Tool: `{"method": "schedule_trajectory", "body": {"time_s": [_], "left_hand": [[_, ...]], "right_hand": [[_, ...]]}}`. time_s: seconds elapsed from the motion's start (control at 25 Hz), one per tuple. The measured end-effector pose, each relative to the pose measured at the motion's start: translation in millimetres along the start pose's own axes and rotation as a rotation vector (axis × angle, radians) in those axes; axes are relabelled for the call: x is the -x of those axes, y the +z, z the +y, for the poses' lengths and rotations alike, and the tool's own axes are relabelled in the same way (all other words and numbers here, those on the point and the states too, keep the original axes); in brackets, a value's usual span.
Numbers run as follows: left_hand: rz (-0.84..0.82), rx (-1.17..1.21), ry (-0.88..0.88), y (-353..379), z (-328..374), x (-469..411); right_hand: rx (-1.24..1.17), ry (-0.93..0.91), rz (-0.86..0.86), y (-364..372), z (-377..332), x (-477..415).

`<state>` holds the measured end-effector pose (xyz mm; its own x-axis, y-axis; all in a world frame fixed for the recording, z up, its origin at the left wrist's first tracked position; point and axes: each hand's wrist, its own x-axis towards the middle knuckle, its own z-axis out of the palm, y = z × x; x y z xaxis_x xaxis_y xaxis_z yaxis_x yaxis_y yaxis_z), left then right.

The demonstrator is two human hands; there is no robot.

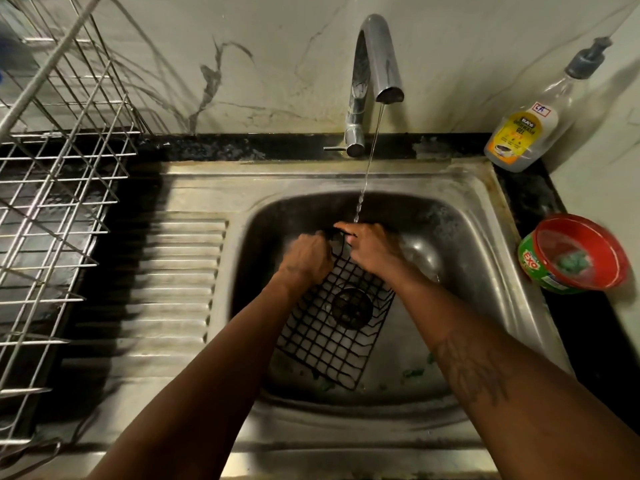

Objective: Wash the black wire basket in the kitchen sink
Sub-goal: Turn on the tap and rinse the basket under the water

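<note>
Black coated wire makes up the black wire basket, a rectangular grid of small square cells; it lies in the basin of the stainless-steel kitchen sink, slanted, with the round dark drain strainer showing through its mesh. Its long axis runs from the far end, where both hands meet, back toward the person and slightly to the right; the whole body of the basket therefore lies on the near side of the grip. The left hand is curled into a fist round the far left edge wire, holding it; the right hand lies over the far rim just beside it, fingers reaching leftward, though blur hides whether it pinches the wire or only rubs it. Both hands sit equally near the rim; the thin water stream from the curved chrome tap lands right at the right hand's fingertips. Only that far rim is under the flow, so rinsing the rest probably means drawing the basket's near end up and away along its long axis. The wire looks wet and dark; green flecks lie on the basin floor near its lower corner.
</note>
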<state>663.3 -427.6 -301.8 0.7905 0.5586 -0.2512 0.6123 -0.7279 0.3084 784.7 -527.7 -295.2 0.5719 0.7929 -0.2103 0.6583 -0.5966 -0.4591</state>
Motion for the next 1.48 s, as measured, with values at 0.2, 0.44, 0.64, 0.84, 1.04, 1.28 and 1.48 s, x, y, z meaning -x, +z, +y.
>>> {"method": "schedule_trajectory", "body": {"time_s": [0.2, 0.44, 0.64, 0.84, 1.04, 1.28, 1.48], "left_hand": [[0.038, 0.177, -0.091, 26, 0, 26], [0.113, 0.279, -0.236, 34, 0, 50], [0.107, 0.368, -0.244, 30, 21, 42], [0.107, 0.327, -0.302, 13, 13, 42], [0.1, 0.321, -0.307, 17, 15, 38], [0.066, 0.372, -0.355, 16, 16, 28], [0.07, 0.382, -0.371, 19, 17, 27]], "right_hand": [[0.07, -0.128, -0.019, 7, -16, 1], [0.302, -0.137, -0.101, -24, 44, 21], [0.36, -0.248, -0.128, 0, -5, 2], [0.158, -0.093, -0.166, -10, 15, 7], [0.321, -0.112, 0.076, -11, 26, 10], [0.447, -0.248, 0.06, 30, 11, 19], [0.38, 0.046, -0.207, 54, 3, 17]]}}
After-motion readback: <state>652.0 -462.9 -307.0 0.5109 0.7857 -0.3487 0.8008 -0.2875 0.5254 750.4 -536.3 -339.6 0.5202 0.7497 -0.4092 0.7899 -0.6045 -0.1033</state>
